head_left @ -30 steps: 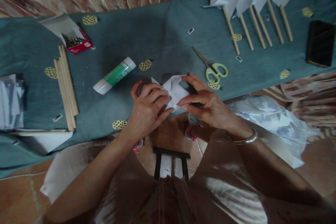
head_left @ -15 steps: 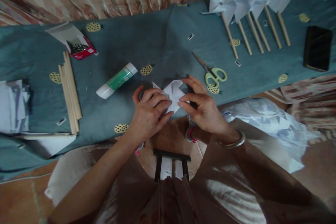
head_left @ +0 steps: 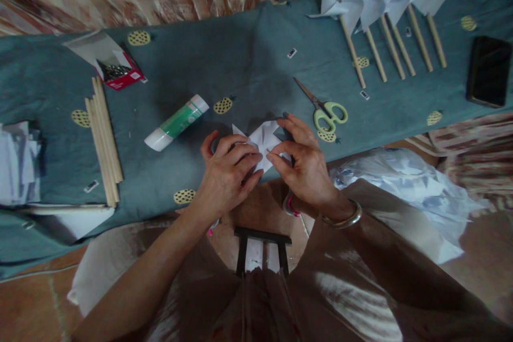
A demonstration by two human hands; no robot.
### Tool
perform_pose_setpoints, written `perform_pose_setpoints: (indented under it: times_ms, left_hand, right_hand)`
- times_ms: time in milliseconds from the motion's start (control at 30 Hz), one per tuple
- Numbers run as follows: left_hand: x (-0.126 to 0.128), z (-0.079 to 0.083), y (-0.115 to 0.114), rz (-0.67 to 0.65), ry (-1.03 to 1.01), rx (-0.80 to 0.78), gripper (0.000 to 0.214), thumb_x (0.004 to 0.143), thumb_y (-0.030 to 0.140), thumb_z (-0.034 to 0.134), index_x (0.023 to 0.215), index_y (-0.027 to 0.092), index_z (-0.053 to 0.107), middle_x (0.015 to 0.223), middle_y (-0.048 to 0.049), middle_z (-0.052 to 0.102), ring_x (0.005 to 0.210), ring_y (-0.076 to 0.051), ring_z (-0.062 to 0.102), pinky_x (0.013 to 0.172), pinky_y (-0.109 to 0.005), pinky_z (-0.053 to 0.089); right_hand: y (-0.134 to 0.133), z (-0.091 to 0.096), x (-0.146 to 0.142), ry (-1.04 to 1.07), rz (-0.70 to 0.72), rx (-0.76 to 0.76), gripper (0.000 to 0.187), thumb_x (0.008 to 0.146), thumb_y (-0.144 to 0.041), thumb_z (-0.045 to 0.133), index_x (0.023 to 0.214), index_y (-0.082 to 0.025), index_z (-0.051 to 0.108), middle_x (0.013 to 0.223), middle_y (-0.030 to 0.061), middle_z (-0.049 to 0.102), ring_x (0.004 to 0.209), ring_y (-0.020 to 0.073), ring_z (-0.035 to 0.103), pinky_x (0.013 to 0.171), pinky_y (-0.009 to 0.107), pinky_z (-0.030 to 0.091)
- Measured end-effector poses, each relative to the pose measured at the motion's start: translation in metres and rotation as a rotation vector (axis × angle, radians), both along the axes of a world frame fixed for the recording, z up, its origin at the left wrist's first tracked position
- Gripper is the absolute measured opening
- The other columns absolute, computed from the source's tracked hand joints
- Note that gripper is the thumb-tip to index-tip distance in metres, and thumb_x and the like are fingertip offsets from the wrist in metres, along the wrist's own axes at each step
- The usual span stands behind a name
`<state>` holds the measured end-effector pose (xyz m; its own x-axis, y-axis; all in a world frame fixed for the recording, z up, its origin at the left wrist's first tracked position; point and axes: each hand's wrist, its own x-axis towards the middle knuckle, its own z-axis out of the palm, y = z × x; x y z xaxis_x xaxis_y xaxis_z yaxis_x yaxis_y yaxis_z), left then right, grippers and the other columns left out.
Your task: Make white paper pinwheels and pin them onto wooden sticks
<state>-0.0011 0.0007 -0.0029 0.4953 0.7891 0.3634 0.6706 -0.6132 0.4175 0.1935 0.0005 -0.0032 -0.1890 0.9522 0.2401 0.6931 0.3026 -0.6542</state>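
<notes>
A folded white paper piece (head_left: 264,138) lies near the front edge of the teal tablecloth (head_left: 240,64). My left hand (head_left: 226,171) presses on its left part, fingers curled over it. My right hand (head_left: 302,163) pinches the paper's right side with thumb and fingers. Both hands touch the paper and almost meet at its middle. A green and white glue stick (head_left: 176,122) lies just left of my hands. Green-handled scissors (head_left: 326,109) lie just right of them.
Several finished white paper pinwheels on wooden sticks (head_left: 377,5) lie at the back right, beside a black phone (head_left: 488,70). Loose wooden sticks (head_left: 103,139), a red box of pins (head_left: 118,72) and a stack of paper (head_left: 18,163) sit at the left. A white plastic bag (head_left: 404,187) hangs right.
My right hand has slid left and drawn in closer to the left hand over the paper. The left hand has stayed where it was.
</notes>
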Motion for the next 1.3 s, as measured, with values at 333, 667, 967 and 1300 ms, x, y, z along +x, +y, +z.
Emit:
perform_pose_setpoints:
  times_ms: [333,667,967,1300]
  left_hand:
    - [0.0011,0.0044,-0.0006,0.019,0.008,-0.135,0.013,0.090,0.032,0.055,0.100,0.033,0.062,0.109,0.0030,0.072,0.119,-0.027,0.056,0.112,-0.060,0.021]
    - [0.0021,0.0053,-0.0031,0.018,0.010,-0.166,0.026,0.092,0.032,0.051,0.115,0.036,0.061,0.114,0.0007,0.069,0.121,-0.027,0.054,0.115,-0.058,0.017]
    - [0.0029,0.0026,-0.0031,0.010,0.023,-0.156,0.023,0.093,0.029,0.049,0.112,0.034,0.060,0.113,0.0006,0.068,0.122,-0.026,0.053,0.114,-0.058,0.018]
    - [0.0036,0.0030,-0.0024,0.008,0.047,-0.128,0.023,0.091,0.029,0.050,0.112,0.035,0.060,0.111,0.0003,0.069,0.121,-0.027,0.055,0.113,-0.058,0.020]
  right_hand:
    - [-0.0022,0.0015,-0.0043,-0.034,-0.031,0.018,0.015,0.089,-0.032,0.062,0.076,-0.023,0.067,0.137,0.0048,0.059,0.139,0.0281,0.043,0.115,0.052,0.036]
    - [-0.0022,0.0033,-0.0048,-0.001,-0.036,-0.008,0.016,0.089,-0.035,0.061,0.078,-0.025,0.067,0.137,0.0045,0.059,0.139,0.0290,0.043,0.117,0.055,0.035]
    - [-0.0024,0.0028,-0.0038,-0.044,-0.045,0.010,0.016,0.088,-0.038,0.064,0.077,-0.026,0.065,0.136,0.0052,0.059,0.138,0.0284,0.044,0.114,0.055,0.039]
    - [-0.0029,0.0034,-0.0043,-0.065,-0.052,0.031,0.019,0.088,-0.041,0.063,0.077,-0.027,0.064,0.135,0.0054,0.060,0.137,0.0283,0.046,0.113,0.055,0.041]
